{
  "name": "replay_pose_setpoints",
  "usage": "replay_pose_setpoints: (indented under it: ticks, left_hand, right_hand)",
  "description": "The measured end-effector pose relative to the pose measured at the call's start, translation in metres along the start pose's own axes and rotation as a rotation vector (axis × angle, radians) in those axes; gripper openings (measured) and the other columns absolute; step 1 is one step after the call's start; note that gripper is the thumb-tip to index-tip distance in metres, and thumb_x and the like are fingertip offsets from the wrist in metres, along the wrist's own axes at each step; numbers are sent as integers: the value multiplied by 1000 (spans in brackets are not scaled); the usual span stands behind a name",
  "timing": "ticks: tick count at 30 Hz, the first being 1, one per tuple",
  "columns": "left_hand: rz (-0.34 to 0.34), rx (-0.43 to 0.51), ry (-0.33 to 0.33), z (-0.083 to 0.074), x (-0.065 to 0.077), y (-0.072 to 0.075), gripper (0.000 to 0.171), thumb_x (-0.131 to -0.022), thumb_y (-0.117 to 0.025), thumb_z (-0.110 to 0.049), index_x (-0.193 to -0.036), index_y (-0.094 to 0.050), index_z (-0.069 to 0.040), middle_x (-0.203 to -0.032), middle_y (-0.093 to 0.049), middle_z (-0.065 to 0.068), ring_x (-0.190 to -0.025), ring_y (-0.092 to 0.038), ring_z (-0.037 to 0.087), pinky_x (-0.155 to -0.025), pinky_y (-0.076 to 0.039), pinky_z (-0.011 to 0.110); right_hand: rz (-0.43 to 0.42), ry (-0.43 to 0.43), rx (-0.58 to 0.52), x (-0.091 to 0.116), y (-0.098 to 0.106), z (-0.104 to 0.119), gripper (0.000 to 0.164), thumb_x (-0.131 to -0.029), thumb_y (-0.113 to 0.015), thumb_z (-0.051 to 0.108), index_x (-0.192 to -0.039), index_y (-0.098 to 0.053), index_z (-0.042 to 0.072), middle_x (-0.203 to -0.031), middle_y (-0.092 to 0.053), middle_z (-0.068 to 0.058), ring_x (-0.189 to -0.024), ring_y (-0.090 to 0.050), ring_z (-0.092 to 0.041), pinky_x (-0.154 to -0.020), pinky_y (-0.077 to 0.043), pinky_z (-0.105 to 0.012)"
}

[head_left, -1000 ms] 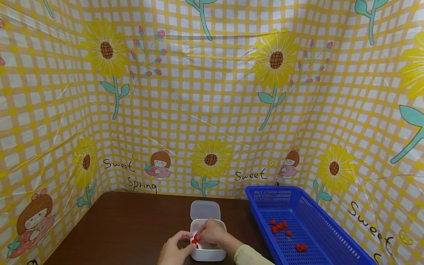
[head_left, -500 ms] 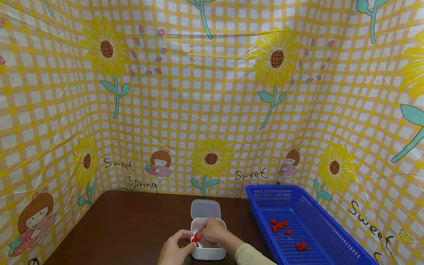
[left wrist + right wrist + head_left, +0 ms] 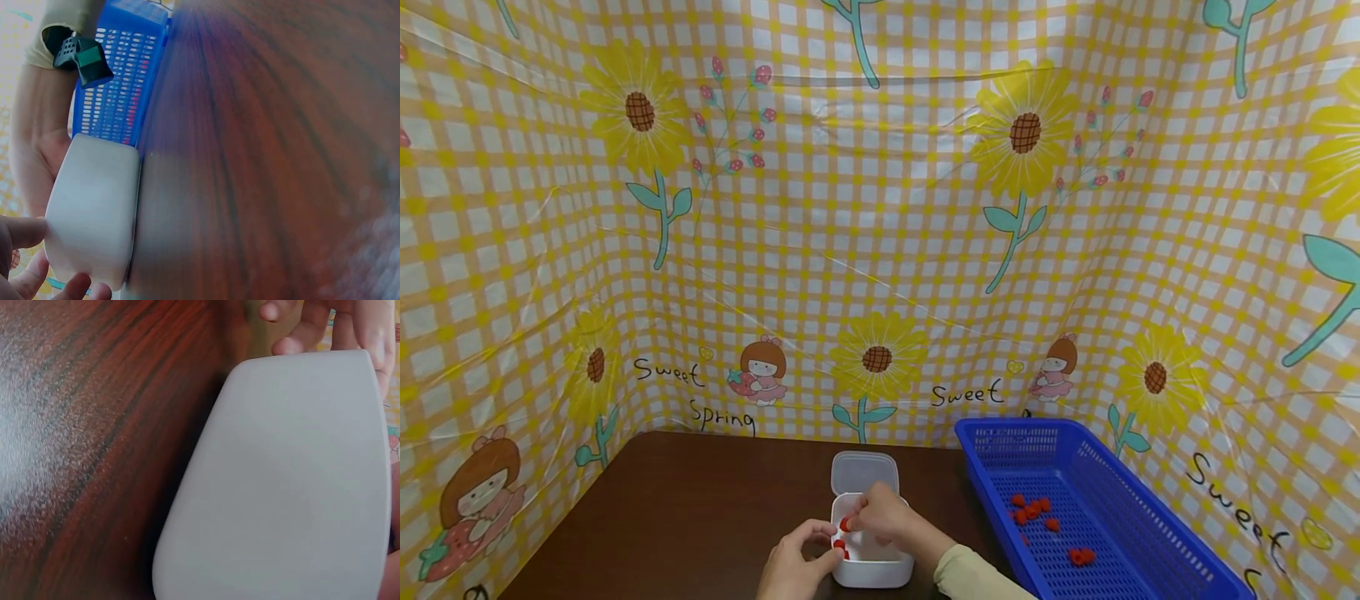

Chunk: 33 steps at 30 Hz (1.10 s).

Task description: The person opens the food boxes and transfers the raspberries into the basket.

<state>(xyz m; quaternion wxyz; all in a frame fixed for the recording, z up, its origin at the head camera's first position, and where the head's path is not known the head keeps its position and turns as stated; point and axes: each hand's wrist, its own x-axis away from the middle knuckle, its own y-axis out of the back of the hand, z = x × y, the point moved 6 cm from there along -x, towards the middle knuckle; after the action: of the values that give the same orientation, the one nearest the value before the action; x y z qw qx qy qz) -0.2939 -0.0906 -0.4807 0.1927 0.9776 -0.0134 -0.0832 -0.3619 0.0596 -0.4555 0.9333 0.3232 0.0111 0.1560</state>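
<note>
A white plastic box (image 3: pixel 874 575) stands at the table's near edge, its translucent lid (image 3: pixel 865 474) folded back behind it. Holding the box at its left wall is my left hand (image 3: pixel 795 562), the fingers bent against the end and rim. My right hand (image 3: pixel 883 514) reaches into the box from the right, fingertips pinching a red raspberry (image 3: pixel 846 525) near the left inner wall. More red raspberries (image 3: pixel 841 550) lie below it, partly covered by the left thumb. Both wrist views show the box's outer wall (image 3: pixel 94 209) (image 3: pixel 275 475), which hides its inside.
To the right is a blue slotted basket (image 3: pixel 1142 533), with several red raspberries (image 3: pixel 1032 509) scattered on its floor. The dark wooden table (image 3: pixel 700 508) extends to the left. A checked, flower-printed cloth (image 3: pixel 880 233) hangs around the back and sides.
The right hand has lifted slightly inside the box, and a gap now shows between the raspberry at its fingertips and those below. The left hand keeps its place on the box.
</note>
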Motion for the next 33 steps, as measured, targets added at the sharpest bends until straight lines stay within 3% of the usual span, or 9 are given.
replay_pose_setpoints:
  ticks: [5, 9, 13, 23, 29, 33]
  left_hand:
    - [1, -6, -3, 1, 1, 1, 27, -84, -78, -24, -107, -70, -14, -101, -73, 7, -64, -53, 9, -62, -40, 28]
    - [4, -4, 9, 3, 0, 1, 27, -84, -78, -24, -108, -70, -14, -103, -73, 5, -65, -53, 10, -63, -40, 28]
    - [14, 7, 21, 3, -2, 0, 28, -85, -78, -25, -109, -69, -14, -104, -72, 5, -69, -54, 13, -66, -41, 32]
    - [14, 2, 69, 1, -3, -1, 27, -85, -78, -26, -108, -70, -15, -103, -72, 4, -73, -55, 15, -67, -43, 34]
    - [-4, -19, 64, 0, -2, 0, 24, -85, -78, -24, -106, -70, -16, -100, -72, 2, -74, -55, 14, -69, -42, 34]
    - [-4, -23, 71, 0, -2, 0, 25, -85, -78, -25, -107, -70, -17, -100, -71, 2, -79, -58, 15, -70, -43, 36]
  right_hand:
    - [30, -10, -48, 1, 2, 1, 5, -84, -73, -1, -80, -74, -4, -50, -36, 9, -43, -20, -4, -40, -22, -20]
    - [28, 1, -42, 3, 8, 5, 4, -84, -73, 1, -84, -76, -2, -55, -49, 4, -43, -20, -3, -40, -23, -19]
    - [21, 21, -26, 4, 18, 12, 7, -84, -73, 2, -89, -77, -1, -72, -65, -5, -41, -22, -3, -40, -24, -18]
    - [1, -8, -38, 9, 46, 20, 10, -88, -72, 6, -94, -77, 0, -76, -69, -4, -41, -23, -5, -40, -26, -20]
    - [-17, -32, -44, 8, 61, 18, 11, -90, -70, 7, -96, -77, 1, -66, -60, 1, -42, -22, -7, -41, -26, -21]
    - [-34, -33, -73, 8, 73, 17, 12, -90, -69, 5, -98, -76, -1, -53, -38, 6, -43, -19, -7, -42, -23, -22]
